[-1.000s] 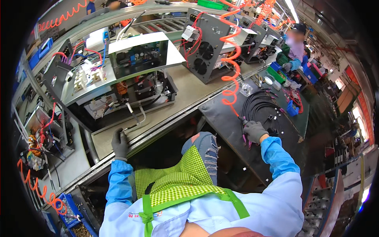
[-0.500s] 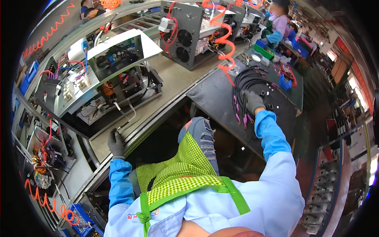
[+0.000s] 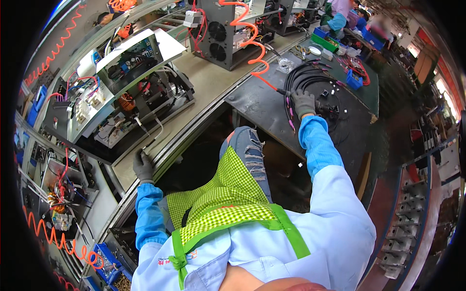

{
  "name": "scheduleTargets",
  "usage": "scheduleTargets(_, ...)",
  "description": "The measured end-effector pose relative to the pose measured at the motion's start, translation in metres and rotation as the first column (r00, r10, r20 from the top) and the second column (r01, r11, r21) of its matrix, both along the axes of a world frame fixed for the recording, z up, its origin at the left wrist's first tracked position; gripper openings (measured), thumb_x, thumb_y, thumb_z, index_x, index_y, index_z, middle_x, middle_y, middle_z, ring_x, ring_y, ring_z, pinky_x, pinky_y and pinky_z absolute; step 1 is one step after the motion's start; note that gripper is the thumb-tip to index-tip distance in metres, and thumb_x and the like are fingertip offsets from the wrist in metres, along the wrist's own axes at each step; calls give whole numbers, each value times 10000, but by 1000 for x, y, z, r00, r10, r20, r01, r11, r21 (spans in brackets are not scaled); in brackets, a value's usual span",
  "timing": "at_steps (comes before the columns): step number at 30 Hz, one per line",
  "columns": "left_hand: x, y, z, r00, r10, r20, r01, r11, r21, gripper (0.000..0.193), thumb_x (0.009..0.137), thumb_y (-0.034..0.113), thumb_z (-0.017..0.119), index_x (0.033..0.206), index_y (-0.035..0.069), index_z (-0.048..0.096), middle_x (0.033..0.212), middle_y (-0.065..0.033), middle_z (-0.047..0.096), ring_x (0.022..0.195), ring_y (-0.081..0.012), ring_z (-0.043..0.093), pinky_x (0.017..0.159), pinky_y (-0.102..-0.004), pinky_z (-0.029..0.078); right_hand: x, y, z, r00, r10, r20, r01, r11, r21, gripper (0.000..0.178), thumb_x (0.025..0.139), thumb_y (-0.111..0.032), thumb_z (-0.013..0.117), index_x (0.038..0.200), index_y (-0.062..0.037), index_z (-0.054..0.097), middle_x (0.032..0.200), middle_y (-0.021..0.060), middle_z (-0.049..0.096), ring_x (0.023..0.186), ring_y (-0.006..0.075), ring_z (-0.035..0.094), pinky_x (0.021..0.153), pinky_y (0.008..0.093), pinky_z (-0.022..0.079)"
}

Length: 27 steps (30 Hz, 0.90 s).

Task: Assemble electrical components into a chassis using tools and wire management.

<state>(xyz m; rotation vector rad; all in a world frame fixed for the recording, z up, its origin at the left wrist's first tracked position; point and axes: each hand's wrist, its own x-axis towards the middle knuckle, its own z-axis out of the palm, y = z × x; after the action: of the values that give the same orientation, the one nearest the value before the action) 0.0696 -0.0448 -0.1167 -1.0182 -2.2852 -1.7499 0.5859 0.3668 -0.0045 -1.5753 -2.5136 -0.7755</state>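
Observation:
My left hand (image 3: 142,166), in a dark grey glove, rests at the front edge of the metal bench. Its bent fingers close on the end of a thin grey cable (image 3: 160,127), which loops out of an opened machine (image 3: 141,92) with a white top panel. My right hand (image 3: 304,103), also gloved, lies over a coil of black cables (image 3: 296,76) on the dark table, fingers apart. Some of these cables have magenta ends (image 3: 290,115). Close to its fingertips is the black end of an orange coiled hose (image 3: 259,75). Small black connectors (image 3: 330,107) lie beside this hand.
A grey machine housing with fans (image 3: 217,36) stands farther along the bench. Blue bin (image 3: 354,80), green bin (image 3: 326,42) and red cables (image 3: 357,68) sit at the table's far side. Another person (image 3: 340,17) is beyond them. A second orange coiled hose (image 3: 63,237) hangs at left.
My right hand has moved away from me and a little left over the black cables, with its fingers spreading. The view has shifted slightly. My left hand stays by the bench edge.

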Motion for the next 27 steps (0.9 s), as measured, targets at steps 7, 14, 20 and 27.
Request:
scheduleTargets(7,-2,-12,-19,996,91,11,-91,996,-1,213,906,155,531,1070,39,599,910,-122,655,796,-193,627,720,-316,500,-40,-76,23,895,262,-360,-285,958,-12,430,760,-231,619,1175,-155,535,1212,94,499,1104,319,476,892,474,387)
scheduleTargets(14,27,-9,14,992,112,-60,-114,993,-17,208,882,158,549,1040,35,607,912,-160,652,829,-276,645,744,-341,500,-97,-175,4,502,495,-709,-573,805,156,334,756,-138,656,1079,-75,599,1136,148,544,1041,345,526,879,423,436)
scheduleTargets(20,46,-16,37,955,108,-277,-157,974,-162,210,838,171,566,1018,68,600,967,-154,628,931,-342,602,813,-399,476,-163,-226,15,256,501,-827,-775,618,134,226,788,-119,649,996,-39,617,1064,152,580,954,334,573,815,400,479)
scheduleTargets(27,57,-11,47,800,28,-599,-299,885,-357,255,838,258,523,1039,111,580,1118,-101,563,1136,-308,480,1007,-456,315,-224,-274,-23,269,562,-782,-943,319,-95,244,769,-146,659,995,-64,617,1059,140,583,972,318,564,834,401,466)
